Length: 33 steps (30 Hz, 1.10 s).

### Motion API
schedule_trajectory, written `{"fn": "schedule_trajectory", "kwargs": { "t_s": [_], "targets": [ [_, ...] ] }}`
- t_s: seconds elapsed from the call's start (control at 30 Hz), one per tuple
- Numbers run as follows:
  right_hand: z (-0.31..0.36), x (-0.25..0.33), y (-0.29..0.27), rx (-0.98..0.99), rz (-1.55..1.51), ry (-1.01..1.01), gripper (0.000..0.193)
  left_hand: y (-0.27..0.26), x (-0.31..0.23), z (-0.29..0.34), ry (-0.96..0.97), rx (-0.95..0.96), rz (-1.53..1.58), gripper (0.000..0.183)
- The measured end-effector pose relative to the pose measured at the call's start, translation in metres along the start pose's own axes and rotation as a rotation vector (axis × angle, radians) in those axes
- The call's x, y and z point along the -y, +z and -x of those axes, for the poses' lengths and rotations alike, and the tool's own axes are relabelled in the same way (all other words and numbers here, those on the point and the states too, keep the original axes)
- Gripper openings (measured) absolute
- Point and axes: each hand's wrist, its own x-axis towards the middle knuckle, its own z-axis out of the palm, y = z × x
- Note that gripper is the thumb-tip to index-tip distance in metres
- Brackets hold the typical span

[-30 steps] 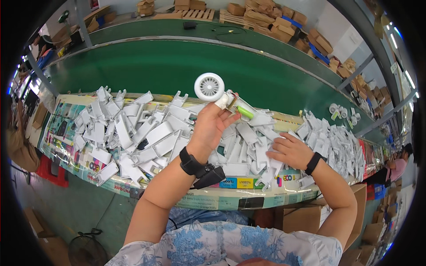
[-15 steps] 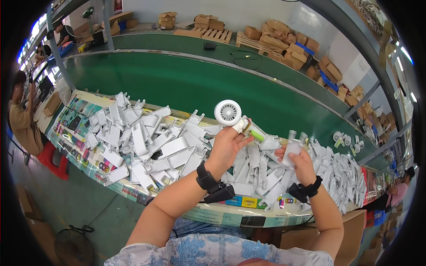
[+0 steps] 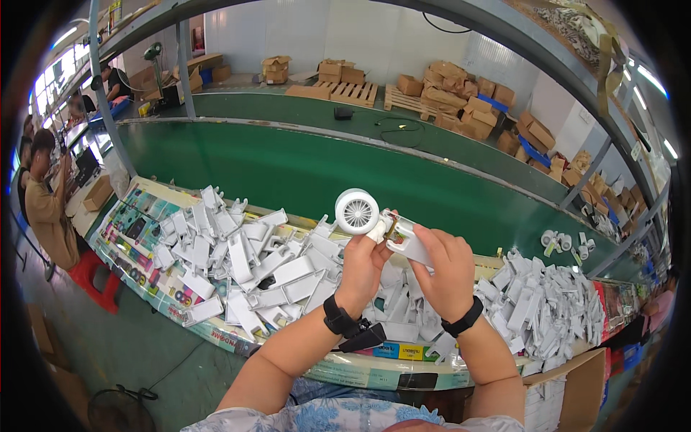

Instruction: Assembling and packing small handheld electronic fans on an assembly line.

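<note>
A white handheld fan (image 3: 358,211) with a round, slotted head is gripped just below that head by my left hand (image 3: 360,272), its fingers closed. Small bits of inner parts show at the open end of its handle. My right hand (image 3: 448,272) is closed around a white plastic handle shell (image 3: 412,245), held up against the fan's handle side. The two pieces meet or overlap there; whether they are joined I cannot tell. Below and left of my hands lies a heap of similar white shells (image 3: 288,272). Another heap of white shells (image 3: 543,302) lies to the right.
Beyond the bench runs a green conveyor belt (image 3: 288,169). Several white fan heads (image 3: 565,243) lie on it at the right. An open cardboard box (image 3: 584,392) stands near my right elbow. Metal posts (image 3: 108,108) frame the line. A seated person (image 3: 49,194) is at the far left.
My right hand has brought the shell leftward and up to the fan in my left hand. The green battery that hung beside the fan is now out of sight. The whole view has shifted slightly.
</note>
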Motion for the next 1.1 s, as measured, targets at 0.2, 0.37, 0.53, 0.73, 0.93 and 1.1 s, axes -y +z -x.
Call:
{"fn": "schedule_trajectory", "kwargs": {
  "t_s": [0.2, 0.37, 0.53, 0.73, 0.93, 1.1],
  "targets": [
    [-0.012, 0.017, 0.004, -0.111, -0.041, -0.045, 0.053, 0.0, -0.002, 0.003, 0.19, 0.043, -0.067, 0.039],
    [-0.015, 0.019, 0.006, -0.1, -0.001, -0.007, 0.055, 0.001, 0.002, 0.01, 0.199, 0.067, -0.065, 0.04],
    [-0.011, 0.019, 0.017, -0.079, 0.025, -0.004, 0.057, 0.004, 0.002, 0.008, 0.233, -0.037, -0.081, 0.034],
    [-0.002, 0.003, 0.022, -0.106, -0.149, 0.076, 0.046, 0.003, -0.019, 0.001, 0.306, -0.037, -0.164, 0.028],
    [0.003, -0.006, 0.016, 0.249, -1.022, 0.582, 0.041, 0.013, -0.028, 0.008, 0.397, -0.002, -0.056, 0.029],
    [-0.012, 0.009, 0.002, 0.166, -1.062, 0.517, 0.034, 0.021, -0.042, 0.022, 0.336, 0.135, 0.04, 0.031]
  ]
}}
